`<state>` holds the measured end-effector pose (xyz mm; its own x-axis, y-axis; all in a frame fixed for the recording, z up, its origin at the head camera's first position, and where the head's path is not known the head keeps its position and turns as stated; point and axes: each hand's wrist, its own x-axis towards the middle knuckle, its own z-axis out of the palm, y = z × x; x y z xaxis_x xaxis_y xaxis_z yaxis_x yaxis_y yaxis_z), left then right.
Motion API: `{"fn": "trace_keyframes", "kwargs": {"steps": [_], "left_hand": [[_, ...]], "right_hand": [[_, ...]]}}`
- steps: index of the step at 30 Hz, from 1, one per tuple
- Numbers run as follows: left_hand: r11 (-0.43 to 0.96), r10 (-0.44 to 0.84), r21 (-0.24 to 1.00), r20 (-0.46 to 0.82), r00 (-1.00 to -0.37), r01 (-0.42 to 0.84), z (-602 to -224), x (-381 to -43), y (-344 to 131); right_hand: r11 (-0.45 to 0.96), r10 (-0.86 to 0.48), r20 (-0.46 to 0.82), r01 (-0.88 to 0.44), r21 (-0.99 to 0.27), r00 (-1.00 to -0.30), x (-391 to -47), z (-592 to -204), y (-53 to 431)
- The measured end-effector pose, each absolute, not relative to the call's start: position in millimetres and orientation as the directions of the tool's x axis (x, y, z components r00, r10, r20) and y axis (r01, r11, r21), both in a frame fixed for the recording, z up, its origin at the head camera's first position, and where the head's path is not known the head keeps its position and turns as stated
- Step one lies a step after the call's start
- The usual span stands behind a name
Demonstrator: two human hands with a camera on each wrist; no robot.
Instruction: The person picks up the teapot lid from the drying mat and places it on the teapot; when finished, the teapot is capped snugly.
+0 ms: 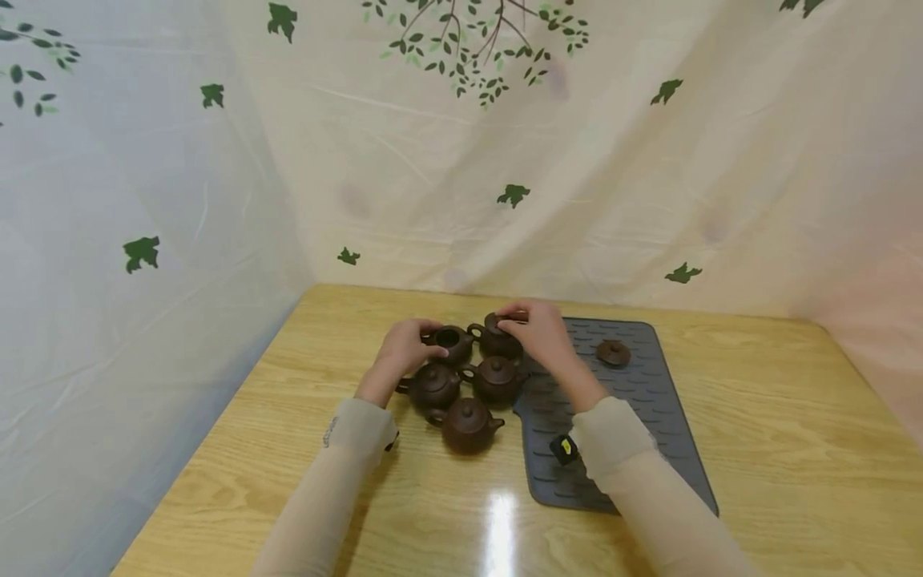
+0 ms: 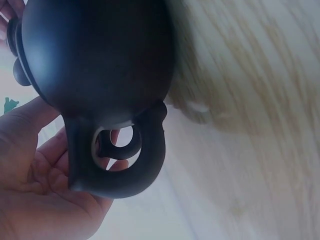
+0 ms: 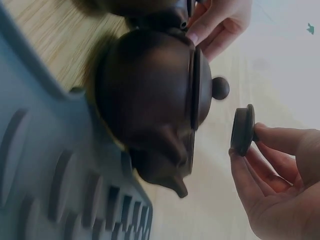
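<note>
My left hand (image 1: 405,346) grips a dark brown clay teapot (image 1: 458,349) at its handle side, thumb in front and fingers behind; its round mouth is uncovered. My right hand (image 1: 541,330) is over the back right teapot (image 1: 497,344). In the right wrist view its thumb and fingers pinch a small round teapot lid (image 3: 243,131), held on edge. Three lidded teapots stand in front: one at the left (image 1: 434,391), one at the right (image 1: 497,383) and one nearest me (image 1: 469,429). In the left wrist view a lidded teapot (image 2: 100,65) hides part of my left hand (image 2: 40,175).
A grey ridged mat (image 1: 634,417) lies right of the teapots, under my right forearm. Another brown lid (image 1: 614,353) rests near its far right corner. The wooden table (image 1: 245,449) ends at a leaf-patterned curtain (image 1: 433,200) behind and on the left.
</note>
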<state>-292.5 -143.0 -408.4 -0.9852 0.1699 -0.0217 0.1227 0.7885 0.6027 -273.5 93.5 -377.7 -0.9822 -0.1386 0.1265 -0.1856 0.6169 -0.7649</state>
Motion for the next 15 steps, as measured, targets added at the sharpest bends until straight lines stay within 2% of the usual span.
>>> {"fn": "trace_keyframes", "kwargs": {"steps": [15], "left_hand": [[0.799,0.195,0.581,-0.006,-0.981,0.155,-407.2,-291.9,-144.0]], "right_hand": [[0.623,-0.191,0.111,-0.208,-0.754,-0.975,-284.9,-386.6,41.0]]}}
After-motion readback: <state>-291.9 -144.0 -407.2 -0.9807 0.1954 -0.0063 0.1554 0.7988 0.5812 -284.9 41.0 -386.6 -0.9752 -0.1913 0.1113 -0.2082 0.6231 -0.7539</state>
